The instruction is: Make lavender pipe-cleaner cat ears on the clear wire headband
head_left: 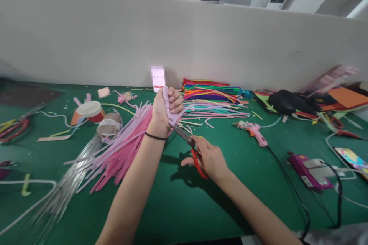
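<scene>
My left hand (160, 110) is raised above the table, its fingers curled around a lavender twisted pipe-cleaner piece (166, 101). My right hand (212, 158) grips a pair of red-handled scissors (183, 134). The blade tips point up and left, right by the lower end of the lavender piece. Whether the blades touch it I cannot tell. Beneath my left forearm lies a bundle of pink and lavender pipe cleaners (130, 143). Behind my left hand a phone (158, 78) with a lit screen leans against the partition.
Stacked multicoloured pipe cleaners (212, 93) lie along the partition (115, 41). A pink glue gun (254, 132) rests to the right, beside a purple power strip (310, 172). Leftward are a paper cup (91, 110), a tape roll (109, 125), clear sticks (69, 178) and other scissors (18, 128).
</scene>
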A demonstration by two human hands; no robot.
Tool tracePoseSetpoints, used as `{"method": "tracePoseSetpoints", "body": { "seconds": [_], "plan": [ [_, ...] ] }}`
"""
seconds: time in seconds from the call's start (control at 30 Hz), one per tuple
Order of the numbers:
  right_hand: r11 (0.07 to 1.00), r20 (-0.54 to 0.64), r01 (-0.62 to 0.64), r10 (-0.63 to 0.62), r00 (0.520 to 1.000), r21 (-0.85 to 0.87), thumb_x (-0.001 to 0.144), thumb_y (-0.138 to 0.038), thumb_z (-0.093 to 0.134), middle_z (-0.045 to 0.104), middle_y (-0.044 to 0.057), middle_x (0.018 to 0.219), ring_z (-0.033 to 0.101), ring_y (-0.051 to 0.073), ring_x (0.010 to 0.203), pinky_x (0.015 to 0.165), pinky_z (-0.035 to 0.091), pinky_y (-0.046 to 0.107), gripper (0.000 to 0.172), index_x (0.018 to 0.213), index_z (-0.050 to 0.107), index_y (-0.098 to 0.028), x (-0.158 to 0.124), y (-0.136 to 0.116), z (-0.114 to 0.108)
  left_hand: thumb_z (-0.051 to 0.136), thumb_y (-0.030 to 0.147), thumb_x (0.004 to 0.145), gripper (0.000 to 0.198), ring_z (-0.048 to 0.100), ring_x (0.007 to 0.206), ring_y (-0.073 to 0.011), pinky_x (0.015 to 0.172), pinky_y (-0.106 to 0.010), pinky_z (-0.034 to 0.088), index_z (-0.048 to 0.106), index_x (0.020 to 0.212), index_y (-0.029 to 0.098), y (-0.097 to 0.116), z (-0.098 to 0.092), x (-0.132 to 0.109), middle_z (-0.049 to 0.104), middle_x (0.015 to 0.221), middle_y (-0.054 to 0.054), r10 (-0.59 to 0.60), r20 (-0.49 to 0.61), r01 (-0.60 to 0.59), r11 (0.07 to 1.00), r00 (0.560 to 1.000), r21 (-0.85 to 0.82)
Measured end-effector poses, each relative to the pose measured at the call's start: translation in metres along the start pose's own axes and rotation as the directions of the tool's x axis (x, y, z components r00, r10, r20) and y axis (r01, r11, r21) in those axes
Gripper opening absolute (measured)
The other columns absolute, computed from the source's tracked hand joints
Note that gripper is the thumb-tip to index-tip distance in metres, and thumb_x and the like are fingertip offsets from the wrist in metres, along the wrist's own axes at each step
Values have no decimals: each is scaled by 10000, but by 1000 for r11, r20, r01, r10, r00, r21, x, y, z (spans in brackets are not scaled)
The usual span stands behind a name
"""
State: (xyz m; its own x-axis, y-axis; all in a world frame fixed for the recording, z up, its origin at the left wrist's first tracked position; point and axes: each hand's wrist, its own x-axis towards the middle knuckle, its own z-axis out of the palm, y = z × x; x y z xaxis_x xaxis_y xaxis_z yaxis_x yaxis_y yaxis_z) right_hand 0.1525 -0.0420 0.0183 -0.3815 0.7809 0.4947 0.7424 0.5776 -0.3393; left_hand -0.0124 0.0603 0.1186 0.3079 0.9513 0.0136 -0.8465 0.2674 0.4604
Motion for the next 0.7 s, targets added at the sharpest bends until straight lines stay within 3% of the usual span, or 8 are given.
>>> {"method": "tracePoseSetpoints", "body": {
  "seconds": [0.23, 0.33, 0.5, 0.7],
  "plan": [
    [993, -16, -107, 108, 994, 56, 775, -667, 555, 692, 55, 788, 671, 182, 660, 582, 465, 244, 623, 1137, 528, -161, -1, 0, 8, 265, 286, 964, 441, 262, 287, -55, 258, -158, 168, 356, 545, 181, -4, 2, 0, 293, 444, 52, 56, -58, -56, 998, 997, -4],
    [973, -41, -176, 184, 982, 147, 757, -676, 569, 693, 50, 749, 670, 180, 605, 526, 452, 237, 596, 1046, 494, -160, -4, 0, 16, 285, 284, 958, 426, 272, 289, -53, 262, -152, 192, 363, 552, 181, -9, 3, 0, 294, 446, 56, 78, -86, -78, 997, 993, -2],
    [962, -43, -191, 203, 978, 193, 750, -688, 551, 659, 4, 612, 638, 153, 511, 514, 433, 221, 526, 882, 497, -182, -6, -1, 19, 285, 280, 955, 411, 283, 292, -52, 264, -156, 195, 376, 566, 183, -16, 2, 1, 308, 449, 56, 74, -72, -74, 997, 995, 11],
    [957, 30, -232, 231, 973, 172, 740, -726, 501, 610, -11, 557, 570, 131, 466, 492, 378, 211, 528, 748, 503, -199, -5, -2, 14, 291, 296, 957, 413, 277, 295, -49, 274, -155, 196, 368, 567, 183, -16, 3, 0, 303, 450, 61, 80, -88, -77, 996, 993, 41]
  ]
}}
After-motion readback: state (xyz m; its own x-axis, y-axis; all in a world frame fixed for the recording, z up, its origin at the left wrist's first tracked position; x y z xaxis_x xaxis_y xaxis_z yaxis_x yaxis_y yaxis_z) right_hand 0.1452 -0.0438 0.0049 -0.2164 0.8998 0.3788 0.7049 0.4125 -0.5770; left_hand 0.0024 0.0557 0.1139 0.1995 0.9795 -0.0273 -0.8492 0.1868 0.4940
